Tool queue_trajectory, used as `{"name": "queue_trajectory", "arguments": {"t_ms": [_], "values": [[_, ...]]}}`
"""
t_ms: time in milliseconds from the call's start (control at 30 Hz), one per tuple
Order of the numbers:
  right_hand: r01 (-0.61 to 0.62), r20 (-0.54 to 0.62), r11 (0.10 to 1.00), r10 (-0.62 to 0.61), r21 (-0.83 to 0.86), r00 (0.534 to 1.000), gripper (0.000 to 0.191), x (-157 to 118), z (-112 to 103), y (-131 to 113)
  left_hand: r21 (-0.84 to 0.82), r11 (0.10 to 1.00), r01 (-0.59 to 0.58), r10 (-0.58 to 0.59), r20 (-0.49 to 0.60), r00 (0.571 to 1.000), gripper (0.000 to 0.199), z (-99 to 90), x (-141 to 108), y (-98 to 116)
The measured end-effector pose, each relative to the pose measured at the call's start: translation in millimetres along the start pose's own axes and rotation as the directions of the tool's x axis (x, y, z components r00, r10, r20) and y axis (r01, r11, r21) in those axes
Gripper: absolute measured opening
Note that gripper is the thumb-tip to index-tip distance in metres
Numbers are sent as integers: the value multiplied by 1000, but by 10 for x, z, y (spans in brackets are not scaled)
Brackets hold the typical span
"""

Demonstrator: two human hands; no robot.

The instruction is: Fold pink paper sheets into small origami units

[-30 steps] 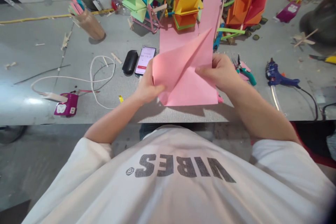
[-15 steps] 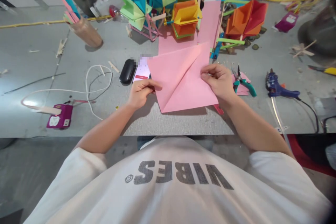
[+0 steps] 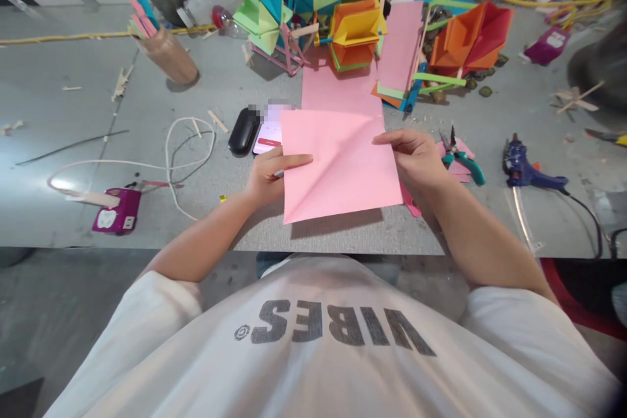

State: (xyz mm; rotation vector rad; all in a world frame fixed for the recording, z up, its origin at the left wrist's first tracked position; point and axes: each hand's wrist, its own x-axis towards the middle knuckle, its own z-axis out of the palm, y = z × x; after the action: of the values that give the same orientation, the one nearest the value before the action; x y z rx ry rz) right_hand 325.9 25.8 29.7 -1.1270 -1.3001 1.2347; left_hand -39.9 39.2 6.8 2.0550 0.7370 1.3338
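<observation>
A square sheet of pink paper (image 3: 337, 173) with a diagonal crease is held just above the table, its shadow falling below the near edge. My left hand (image 3: 268, 175) pinches its left edge, index finger lying on top. On the opposite side my right hand (image 3: 412, 153) grips the right edge between thumb and fingers. Behind the sheet lies more pink paper (image 3: 337, 90). A phone (image 3: 271, 129) and a black case (image 3: 243, 131) lie beyond my left hand, the phone partly covered by the sheet's edge.
Folded paper wheels in green and blue (image 3: 262, 13), yellow (image 3: 356, 32) and orange (image 3: 473, 36) stand at the back. Pliers (image 3: 460, 157) and a glue gun (image 3: 529, 166) lie to the right. Leftward are a stick-filled cup (image 3: 171, 59), a white cable (image 3: 169, 163) and a purple adapter (image 3: 117, 211).
The pink sheet has turned slightly and flattened, so its diagonal crease shows less raised. Both hands still hold its sides. The whole view has shifted a little.
</observation>
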Motion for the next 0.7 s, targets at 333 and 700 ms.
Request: {"name": "queue_trajectory", "arguments": {"t_ms": [333,700], "values": [[151,27,968,-149,-202,989,47,-78,14,-146,6,993,-122,121,79,989,15,-34,-18,74],[152,-132,982,-166,-112,977,42,-33,46,-5,281,871,-403,244,464,852,24,-46,-48,93]]}}
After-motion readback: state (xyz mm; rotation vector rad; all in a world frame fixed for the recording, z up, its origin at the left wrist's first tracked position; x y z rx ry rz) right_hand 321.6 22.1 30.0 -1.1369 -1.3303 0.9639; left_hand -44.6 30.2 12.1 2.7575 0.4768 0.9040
